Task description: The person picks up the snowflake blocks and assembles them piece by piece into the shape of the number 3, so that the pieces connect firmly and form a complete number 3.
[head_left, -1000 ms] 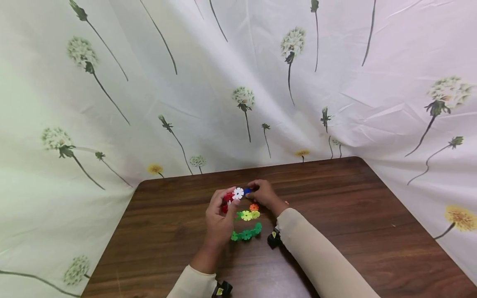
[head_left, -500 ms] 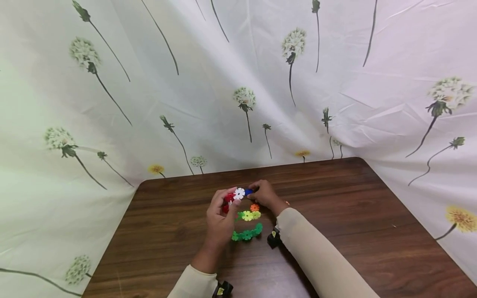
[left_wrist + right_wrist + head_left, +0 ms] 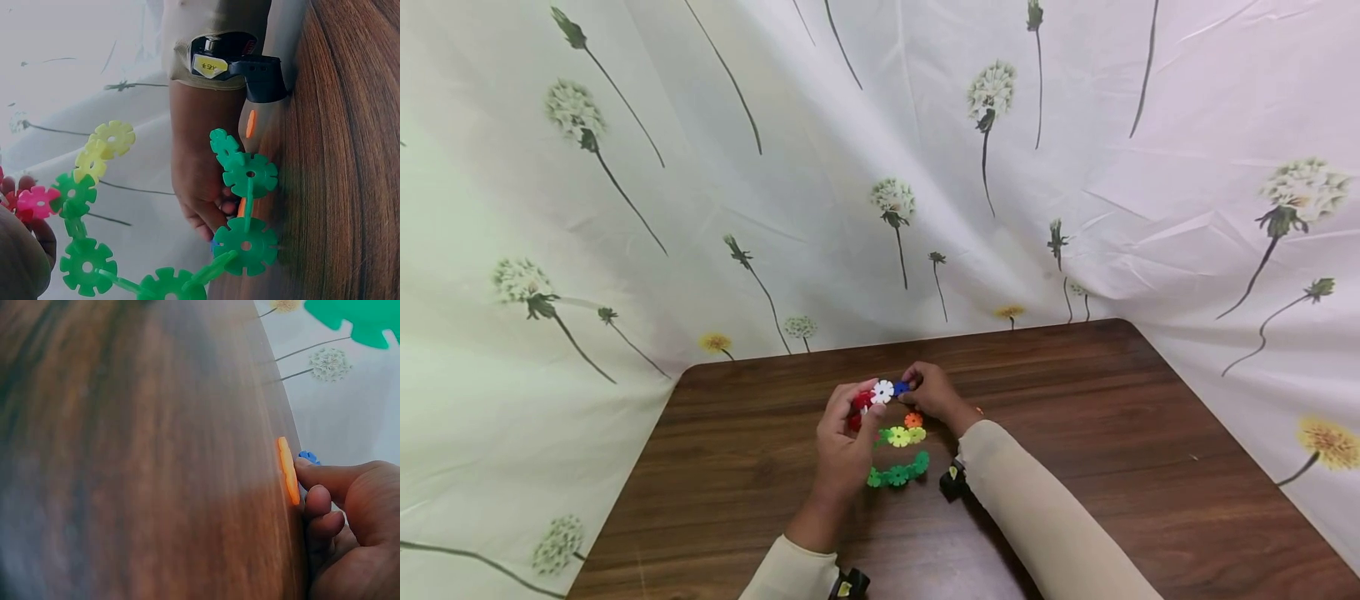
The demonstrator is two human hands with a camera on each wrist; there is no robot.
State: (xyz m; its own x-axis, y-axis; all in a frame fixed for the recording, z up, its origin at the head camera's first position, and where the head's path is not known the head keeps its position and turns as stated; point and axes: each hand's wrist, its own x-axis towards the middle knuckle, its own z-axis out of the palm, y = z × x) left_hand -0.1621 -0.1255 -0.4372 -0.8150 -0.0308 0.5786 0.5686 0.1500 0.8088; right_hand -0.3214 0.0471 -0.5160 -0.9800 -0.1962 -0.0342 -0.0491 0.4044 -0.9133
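Note:
My left hand (image 3: pixel 844 433) holds a chain of flower-shaped plastic linking discs. Red discs (image 3: pixel 862 399) and a white disc (image 3: pixel 882 392) show at its fingers. In the left wrist view, a pink disc (image 3: pixel 39 201) beside the hand joins green discs (image 3: pixel 87 267) that loop round, with yellow discs (image 3: pixel 111 139) branching off. My right hand (image 3: pixel 936 392) pinches a blue disc (image 3: pixel 901 388) between thumb and fingers, right at the white disc's edge. Most of the blue disc is hidden by the fingertips in the right wrist view.
An orange disc (image 3: pixel 913 420) lies on the brown wooden table (image 3: pixel 1075 467) below the right hand. Another orange piece (image 3: pixel 980 411) peeks out beside the right wrist. A white cloth with dandelion prints (image 3: pixel 820 208) hangs behind the table. Black cameras (image 3: pixel 952 481) sit on both wrists.
Both hands stay almost in place. Slightly more of the blue disc shows at the right fingertips, beside the white disc. The head view has shifted a little.

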